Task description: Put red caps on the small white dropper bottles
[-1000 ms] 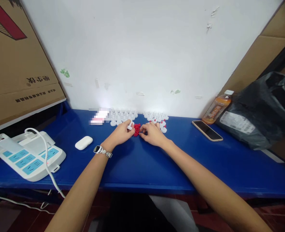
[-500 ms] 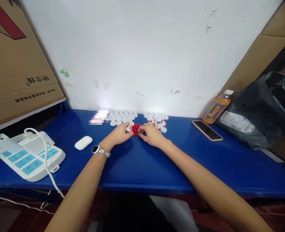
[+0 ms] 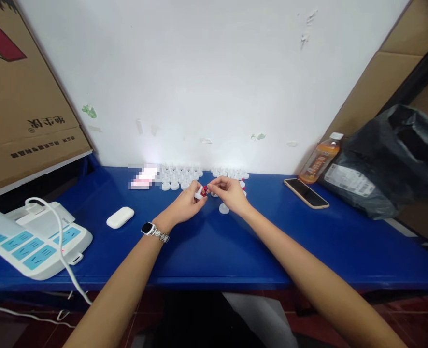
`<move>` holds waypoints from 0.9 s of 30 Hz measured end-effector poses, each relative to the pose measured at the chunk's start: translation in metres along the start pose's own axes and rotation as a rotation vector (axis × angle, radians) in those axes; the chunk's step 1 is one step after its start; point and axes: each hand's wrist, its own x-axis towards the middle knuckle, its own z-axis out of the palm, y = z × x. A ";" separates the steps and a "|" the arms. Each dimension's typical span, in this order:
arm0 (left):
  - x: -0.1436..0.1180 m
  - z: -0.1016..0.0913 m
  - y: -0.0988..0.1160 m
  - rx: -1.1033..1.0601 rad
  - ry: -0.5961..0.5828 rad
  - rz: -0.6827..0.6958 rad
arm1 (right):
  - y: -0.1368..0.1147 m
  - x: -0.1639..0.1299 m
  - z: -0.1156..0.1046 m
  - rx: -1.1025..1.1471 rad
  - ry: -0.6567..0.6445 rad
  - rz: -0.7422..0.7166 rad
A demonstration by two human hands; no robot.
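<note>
Between the thumb and fingers of my left hand (image 3: 187,203) is a white plastic piece with a round base and a stem (image 3: 199,195). Close on its right, my right hand (image 3: 230,192) is closed in a pinch, with red showing at its fingertips. Small red pieces (image 3: 204,190) lie between the two hands, largely covered by them. A round white piece (image 3: 224,208) rests on the table just under my right hand. More red-tipped white pieces (image 3: 243,184) show partly behind that hand.
Rows of white stemmed pieces (image 3: 179,175) stand along the wall, with another group (image 3: 232,172) to the right. A white earbud case (image 3: 120,217) and power strip (image 3: 36,246) lie left. A phone (image 3: 306,193), drink bottle (image 3: 319,158) and black bag (image 3: 384,164) are right.
My hands have come closer together over the red pieces, and the right fingertips now meet near the white piece in my left hand. A round white piece now shows below my right hand.
</note>
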 end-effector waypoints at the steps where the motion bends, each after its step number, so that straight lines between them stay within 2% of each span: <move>1: 0.000 0.001 0.001 -0.002 0.000 0.010 | 0.001 0.000 0.001 0.060 -0.010 0.012; 6: -0.001 0.006 0.001 -0.011 -0.045 0.061 | 0.000 -0.002 0.005 0.127 -0.029 0.019; 13: -0.003 0.006 0.005 0.012 -0.084 0.096 | -0.001 -0.006 0.012 0.154 0.044 0.008; 21: -0.002 0.008 0.008 -0.094 -0.023 0.085 | -0.004 -0.010 0.012 -0.059 0.075 -0.123; 27: -0.001 0.009 0.012 -0.127 0.002 0.143 | -0.010 -0.010 0.011 0.015 0.051 -0.072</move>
